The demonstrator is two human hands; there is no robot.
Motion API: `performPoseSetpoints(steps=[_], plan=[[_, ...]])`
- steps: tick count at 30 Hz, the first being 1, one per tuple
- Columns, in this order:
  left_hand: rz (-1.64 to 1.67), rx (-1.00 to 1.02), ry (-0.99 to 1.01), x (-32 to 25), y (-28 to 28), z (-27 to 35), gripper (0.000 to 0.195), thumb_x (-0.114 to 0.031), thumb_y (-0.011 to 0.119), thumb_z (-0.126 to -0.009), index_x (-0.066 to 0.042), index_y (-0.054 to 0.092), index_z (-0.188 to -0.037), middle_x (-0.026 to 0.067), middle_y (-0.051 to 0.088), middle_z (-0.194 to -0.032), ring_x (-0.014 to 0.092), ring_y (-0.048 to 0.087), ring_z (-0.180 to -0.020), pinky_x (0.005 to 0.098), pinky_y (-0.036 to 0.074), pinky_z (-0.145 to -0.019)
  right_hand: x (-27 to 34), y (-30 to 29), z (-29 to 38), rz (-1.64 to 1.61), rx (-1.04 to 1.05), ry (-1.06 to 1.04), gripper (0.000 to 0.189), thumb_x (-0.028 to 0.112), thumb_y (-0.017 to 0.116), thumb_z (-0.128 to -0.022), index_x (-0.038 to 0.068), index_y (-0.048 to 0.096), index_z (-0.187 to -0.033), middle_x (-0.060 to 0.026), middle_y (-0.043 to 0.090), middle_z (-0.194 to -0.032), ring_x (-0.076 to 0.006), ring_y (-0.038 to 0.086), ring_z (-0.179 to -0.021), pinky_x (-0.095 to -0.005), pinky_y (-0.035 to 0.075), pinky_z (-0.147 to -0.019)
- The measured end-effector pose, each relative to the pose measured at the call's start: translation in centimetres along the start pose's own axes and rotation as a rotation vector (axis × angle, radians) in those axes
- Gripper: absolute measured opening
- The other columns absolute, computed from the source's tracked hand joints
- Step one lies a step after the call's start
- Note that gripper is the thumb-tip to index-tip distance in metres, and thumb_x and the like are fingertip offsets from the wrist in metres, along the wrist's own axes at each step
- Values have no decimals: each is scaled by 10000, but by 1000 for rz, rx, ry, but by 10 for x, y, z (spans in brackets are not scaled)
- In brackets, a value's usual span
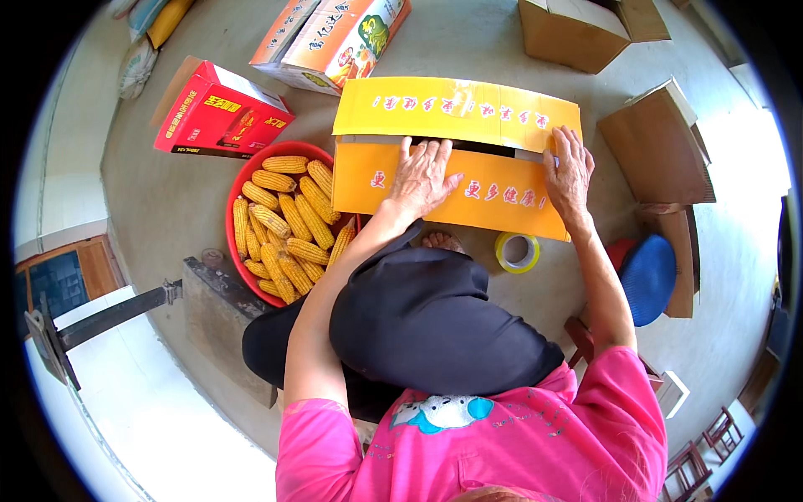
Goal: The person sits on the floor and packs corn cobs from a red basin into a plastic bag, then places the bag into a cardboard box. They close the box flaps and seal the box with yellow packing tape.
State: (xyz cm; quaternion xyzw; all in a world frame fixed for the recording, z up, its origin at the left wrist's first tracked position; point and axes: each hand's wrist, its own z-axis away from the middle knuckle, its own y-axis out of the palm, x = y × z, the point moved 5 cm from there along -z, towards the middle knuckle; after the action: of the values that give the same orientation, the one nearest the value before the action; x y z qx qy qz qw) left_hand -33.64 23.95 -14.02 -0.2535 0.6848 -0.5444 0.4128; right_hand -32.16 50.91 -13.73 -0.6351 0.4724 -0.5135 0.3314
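A yellow-orange cardboard box with printed writing lies before me, its two long top flaps leaving a dark gap between them. My left hand lies on the near flap, fingers spread and fingertips over the flap's edge at the gap. At the box's right end, my right hand has its fingers on the far flap and its thumb by the gap. Whether those fingers grip the flap or only press on it, I cannot tell. Clear tape crosses the far flap's outer edge. The box's contents are hidden.
A roll of tape lies on the floor by my bare foot. Left stands a red basin of corn cobs. Around are a red carton, an orange-white carton, brown cardboard boxes and a blue rounded object.
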Motion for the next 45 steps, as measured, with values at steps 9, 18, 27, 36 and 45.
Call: performPoseSetpoints(steps=[9,18,27,36,45], plan=[[-42,122,-63,5,15,-10,736,-532,482,-937,44,397,-1387,233,422,-1449,337,337,-1397,559,139,-1144,7,13,8,15,39,-29,445,181,551,-907,64,499,-1333,-153,435,-1442,-311,338,-1392,-458,225,-1142],[-57,-176,5,-17,-17,40,684,-312,682,-842,-16,400,-1391,183,419,-1385,299,391,-1305,521,270,-1064,3,14,16,2,30,-41,426,158,541,-906,76,513,-1323,-145,435,-1446,-306,337,-1397,-465,231,-1140],[-44,-82,-29,-2,4,19,725,-468,593,-894,0,386,-1407,188,435,-1423,322,389,-1338,555,247,-1072,8,11,12,-2,25,-44,434,172,548,-900,68,517,-1320,-140,453,-1434,-299,360,-1383,-467,234,-1136],[12,-129,-36,11,9,10,649,-382,612,-898,41,431,-1355,231,492,-1372,369,442,-1303,525,294,-1090,9,13,15,-5,36,-30,441,192,527,-909,65,506,-1331,-155,428,-1450,-313,328,-1401,-463,225,-1147],[-105,-223,-64,26,-27,25,693,-422,596,-912,-104,347,-1475,198,277,-1542,381,243,-1434,523,216,-1137,1,16,15,29,87,-54,435,211,515,-943,71,484,-1354,-163,393,-1474,-313,305,-1414,-462,209,-1160]])
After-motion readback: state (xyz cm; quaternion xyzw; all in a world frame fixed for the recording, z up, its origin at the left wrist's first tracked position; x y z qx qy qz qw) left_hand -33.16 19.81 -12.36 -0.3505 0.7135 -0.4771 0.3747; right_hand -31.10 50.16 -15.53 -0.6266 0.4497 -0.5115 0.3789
